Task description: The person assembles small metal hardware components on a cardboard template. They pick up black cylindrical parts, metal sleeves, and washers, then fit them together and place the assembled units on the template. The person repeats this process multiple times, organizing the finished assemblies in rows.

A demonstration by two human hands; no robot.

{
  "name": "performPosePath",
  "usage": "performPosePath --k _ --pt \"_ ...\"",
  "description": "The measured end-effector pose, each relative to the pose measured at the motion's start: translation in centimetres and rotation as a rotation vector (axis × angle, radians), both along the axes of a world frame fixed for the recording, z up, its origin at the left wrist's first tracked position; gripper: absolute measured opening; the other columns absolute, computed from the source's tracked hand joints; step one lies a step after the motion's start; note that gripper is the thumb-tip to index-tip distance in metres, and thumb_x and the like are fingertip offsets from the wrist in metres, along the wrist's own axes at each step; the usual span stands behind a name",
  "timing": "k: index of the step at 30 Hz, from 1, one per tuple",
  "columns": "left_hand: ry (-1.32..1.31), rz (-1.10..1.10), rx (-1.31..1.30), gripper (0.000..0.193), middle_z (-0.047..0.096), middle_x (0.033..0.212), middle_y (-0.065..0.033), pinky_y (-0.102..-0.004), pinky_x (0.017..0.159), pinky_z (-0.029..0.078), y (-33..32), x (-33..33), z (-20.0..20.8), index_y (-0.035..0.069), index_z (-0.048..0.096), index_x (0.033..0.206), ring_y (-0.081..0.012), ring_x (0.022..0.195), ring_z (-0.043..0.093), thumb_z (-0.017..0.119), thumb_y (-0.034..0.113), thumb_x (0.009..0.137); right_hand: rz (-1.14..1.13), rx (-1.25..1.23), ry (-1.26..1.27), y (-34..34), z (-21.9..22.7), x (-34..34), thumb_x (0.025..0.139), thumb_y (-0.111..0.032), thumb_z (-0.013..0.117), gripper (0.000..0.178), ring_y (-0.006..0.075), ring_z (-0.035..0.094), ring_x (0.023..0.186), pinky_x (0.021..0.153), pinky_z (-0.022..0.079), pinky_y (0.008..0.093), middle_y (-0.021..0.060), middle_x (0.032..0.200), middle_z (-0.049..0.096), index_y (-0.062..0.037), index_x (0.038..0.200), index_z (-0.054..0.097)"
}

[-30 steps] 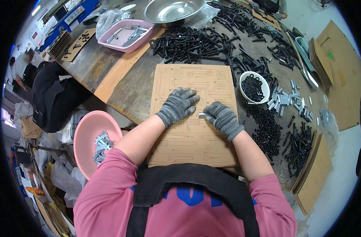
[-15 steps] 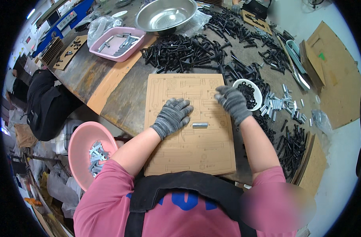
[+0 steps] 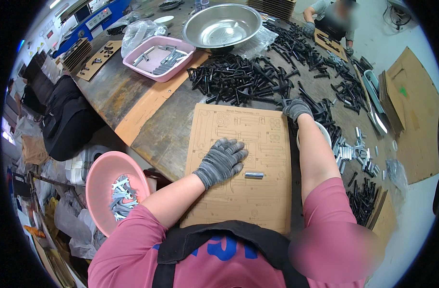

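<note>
My left hand [image 3: 222, 162], in a grey glove, lies flat on a brown cardboard sheet [image 3: 229, 211] printed with outlines of hardware, fingers spread and holding nothing. Just right of its fingertips, a short silver metal tube [image 3: 254, 175] rests on the sheet. Beyond the sheet's far right corner, my right hand [image 3: 296, 110], gloved alike, reaches to the edge of a heap of black bolts [image 3: 238, 77]. Its fingers bend down among the bolts, and their tips are hidden, so whether they grip one cannot be seen. My right forearm covers most of a white bowl [image 3: 327, 138].
Silver tubes [image 3: 349, 152] and more black bolts [image 3: 362, 201] lie on the right. A steel basin [image 3: 222, 26] and a pink tray [image 3: 157, 72] of metal pieces stand at the back. Left, a pink tub [image 3: 97, 192] holds wrenches. A co-worker [image 3: 330, 19] sits far right.
My right hand has moved from above the sheet's right edge, beside the white bowl, forward to the black bolts. My left hand stays on the sheet. The view has shifted, showing more of the co-worker.
</note>
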State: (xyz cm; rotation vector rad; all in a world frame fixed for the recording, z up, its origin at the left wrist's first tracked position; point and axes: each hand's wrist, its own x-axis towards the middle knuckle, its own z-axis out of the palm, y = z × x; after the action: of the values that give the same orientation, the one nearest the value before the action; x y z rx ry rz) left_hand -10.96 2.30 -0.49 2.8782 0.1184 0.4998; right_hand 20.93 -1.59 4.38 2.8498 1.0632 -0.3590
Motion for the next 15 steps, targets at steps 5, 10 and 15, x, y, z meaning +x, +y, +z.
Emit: performPosePath --k 5,10,15 --pt "0.032 0.018 -0.022 0.039 0.049 0.119 -0.0121 -0.0407 0.099 0.025 0.0 -0.1 0.4 0.009 0.054 0.11 -0.0265 0.115 0.041 0.049 0.03 0.078 -0.072 0.188 0.073 3.5 1.5 -1.7 0.069 -0.028 0.059 0.045 0.0312 0.057 0.093 0.082 0.044 0.0376 0.0189 0.103 0.058 -0.0085 0.11 0.055" --pt "0.033 -0.004 -0.045 0.038 0.05 0.118 -0.012 -0.0414 0.098 0.026 0.1 0.0 0.8 0.01 0.054 0.11 -0.0268 0.114 0.042 0.049 0.03 0.079 0.187 0.181 -0.05 6.0 -1.7 -2.5 0.073 -0.025 0.06 0.042 0.0304 0.055 0.096 0.086 0.043 0.0374 0.0149 0.104 0.057 -0.0115 0.112 0.051" --pt "0.015 0.022 -0.061 0.037 0.05 0.117 -0.0118 -0.0418 0.098 0.026 0.2 -0.3 0.8 0.01 0.054 0.11 -0.0273 0.112 0.043 0.051 0.029 0.078 0.286 -0.073 -0.011 7.7 -1.6 -4.4 0.073 -0.018 0.061 0.038 0.0309 0.051 0.104 0.088 0.043 0.0378 0.0157 0.114 0.052 -0.009 0.11 0.053"
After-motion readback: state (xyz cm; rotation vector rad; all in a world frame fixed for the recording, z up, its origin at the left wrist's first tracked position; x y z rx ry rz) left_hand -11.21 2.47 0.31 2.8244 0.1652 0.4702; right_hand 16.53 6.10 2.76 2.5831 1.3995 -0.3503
